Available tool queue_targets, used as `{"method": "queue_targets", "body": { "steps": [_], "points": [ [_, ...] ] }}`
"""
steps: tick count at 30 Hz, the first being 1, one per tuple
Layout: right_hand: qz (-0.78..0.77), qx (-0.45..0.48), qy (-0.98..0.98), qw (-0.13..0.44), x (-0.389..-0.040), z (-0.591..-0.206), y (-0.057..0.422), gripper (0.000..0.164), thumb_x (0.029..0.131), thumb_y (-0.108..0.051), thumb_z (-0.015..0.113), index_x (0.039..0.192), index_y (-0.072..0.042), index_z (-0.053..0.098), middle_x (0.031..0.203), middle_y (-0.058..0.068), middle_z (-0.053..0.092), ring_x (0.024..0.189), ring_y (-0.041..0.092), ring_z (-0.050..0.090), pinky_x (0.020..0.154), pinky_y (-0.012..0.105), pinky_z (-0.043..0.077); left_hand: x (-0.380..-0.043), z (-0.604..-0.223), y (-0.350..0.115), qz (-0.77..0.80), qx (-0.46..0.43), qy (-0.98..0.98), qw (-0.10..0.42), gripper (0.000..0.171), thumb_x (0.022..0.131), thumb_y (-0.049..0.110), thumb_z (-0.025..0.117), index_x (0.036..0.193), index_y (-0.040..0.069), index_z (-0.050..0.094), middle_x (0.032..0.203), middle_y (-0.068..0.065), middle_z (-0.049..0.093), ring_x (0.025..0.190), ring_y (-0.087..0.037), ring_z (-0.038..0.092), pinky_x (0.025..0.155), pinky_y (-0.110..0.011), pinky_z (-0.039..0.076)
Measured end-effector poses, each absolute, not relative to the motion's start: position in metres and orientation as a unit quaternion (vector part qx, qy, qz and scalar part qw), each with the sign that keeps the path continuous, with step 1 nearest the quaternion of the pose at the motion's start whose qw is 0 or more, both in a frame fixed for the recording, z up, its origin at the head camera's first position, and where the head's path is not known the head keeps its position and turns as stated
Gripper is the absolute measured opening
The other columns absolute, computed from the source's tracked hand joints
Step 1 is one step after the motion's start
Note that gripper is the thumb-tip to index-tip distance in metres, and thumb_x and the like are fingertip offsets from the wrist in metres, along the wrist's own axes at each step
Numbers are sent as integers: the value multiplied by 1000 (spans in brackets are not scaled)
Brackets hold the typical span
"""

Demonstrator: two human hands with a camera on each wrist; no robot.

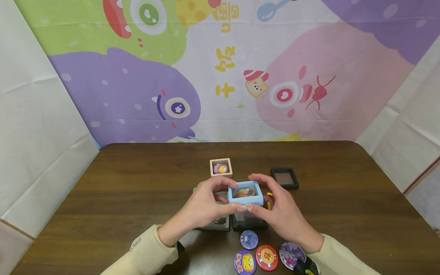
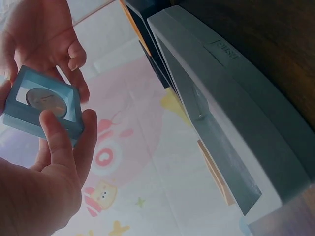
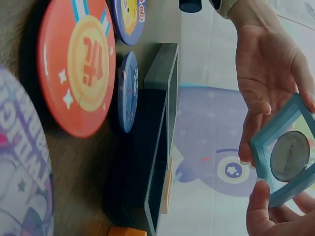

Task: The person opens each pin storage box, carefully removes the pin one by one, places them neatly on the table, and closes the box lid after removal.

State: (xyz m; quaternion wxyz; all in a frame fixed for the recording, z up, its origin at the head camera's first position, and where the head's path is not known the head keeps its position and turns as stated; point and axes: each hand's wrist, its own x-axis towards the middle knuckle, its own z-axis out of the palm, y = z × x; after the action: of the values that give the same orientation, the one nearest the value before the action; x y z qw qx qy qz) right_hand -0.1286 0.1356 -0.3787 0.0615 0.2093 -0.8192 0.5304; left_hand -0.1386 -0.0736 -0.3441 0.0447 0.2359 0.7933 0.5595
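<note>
Both hands hold a small light blue display frame (image 1: 258, 200) raised over the table. A round badge (image 1: 245, 192) shows through its clear window, and its plain back side (image 2: 47, 102) shows in the left wrist view. My left hand (image 1: 206, 202) pinches the frame's left side, thumb at the near edge. On the opposite side my right hand (image 1: 285, 208) grips it, thumb at the near corner and fingers at the far edge. Beneath the hands stand a grey frame (image 2: 231, 93) and a black frame (image 3: 135, 162), both partly hidden in the head view.
Several round badges lie near the front, including a red one (image 1: 267, 258), a small blue one (image 1: 249, 239) and a purple one (image 1: 291, 255). A wooden frame (image 1: 221, 176) holding a badge and another black frame (image 1: 295, 179) sit farther back. Something orange (image 3: 127, 231) shows beside the right hand.
</note>
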Motion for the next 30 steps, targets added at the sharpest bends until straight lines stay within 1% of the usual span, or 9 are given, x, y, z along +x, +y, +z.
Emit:
{"method": "queue_targets", "body": {
  "steps": [3, 7, 13, 18, 22, 25, 27, 30],
  "points": [
    [548, 213, -807, 60, -129, -381, 134, 58, 81, -28, 69, 132, -21, 42, 131, -6, 46, 109, 15, 48, 83, 33, 47, -135, -338, -74, 556, 235, 796, 38, 40, 70, 19, 78, 103, 6, 59, 104, -6, 60, 80, -15, 60, 69, -29, 51],
    [569, 213, -792, 55, -128, -384, 133, 59, 82, -23, 69, 133, -18, 40, 133, -3, 44, 112, 17, 47, 82, 32, 48, -138, -345, -74, 551, 236, 799, 33, 39, 69, 18, 79, 102, 7, 60, 104, -4, 60, 81, -13, 59, 70, -29, 51],
    [585, 208, -783, 45, -127, -385, 132, 59, 82, -22, 68, 132, -16, 40, 134, 0, 44, 112, 19, 47, 80, 33, 49, -150, -366, -76, 541, 250, 803, 24, 42, 67, 30, 80, 101, 15, 60, 105, 3, 58, 85, -12, 58, 70, -28, 50],
    [566, 202, -798, 41, -130, -382, 135, 61, 78, -23, 72, 131, -19, 42, 131, -3, 46, 110, 18, 48, 82, 32, 48, -153, -371, -76, 518, 270, 812, 11, 48, 67, 43, 77, 104, 18, 59, 106, 6, 57, 88, -11, 56, 72, -28, 50],
    [533, 202, -821, 43, -135, -381, 137, 65, 75, -29, 75, 131, -25, 42, 127, -4, 49, 108, 15, 49, 87, 33, 44, -155, -373, -77, 505, 272, 819, 1, 46, 71, 48, 73, 104, 20, 60, 107, 7, 57, 92, -10, 55, 74, -27, 49],
    [519, 205, -829, 29, -137, -382, 137, 70, 73, -35, 75, 133, -28, 39, 126, -4, 49, 108, 13, 49, 90, 35, 43, -158, -374, -77, 514, 250, 821, 10, 41, 74, 49, 70, 103, 20, 62, 106, 7, 58, 90, -10, 57, 74, -28, 49],
    [515, 208, -831, 23, -138, -384, 137, 76, 72, -38, 76, 135, -28, 36, 130, -4, 46, 109, 12, 50, 90, 35, 42, -159, -375, -78, 525, 229, 819, 23, 38, 77, 49, 67, 102, 20, 62, 104, 6, 60, 86, -11, 60, 73, -30, 49],
    [514, 214, -830, 24, -138, -386, 138, 83, 69, -39, 77, 138, -29, 32, 136, -4, 41, 110, 12, 50, 91, 35, 42, -160, -376, -78, 533, 209, 819, 37, 35, 80, 49, 64, 99, 20, 62, 98, 5, 63, 84, -11, 62, 74, -33, 48]
  ]
}}
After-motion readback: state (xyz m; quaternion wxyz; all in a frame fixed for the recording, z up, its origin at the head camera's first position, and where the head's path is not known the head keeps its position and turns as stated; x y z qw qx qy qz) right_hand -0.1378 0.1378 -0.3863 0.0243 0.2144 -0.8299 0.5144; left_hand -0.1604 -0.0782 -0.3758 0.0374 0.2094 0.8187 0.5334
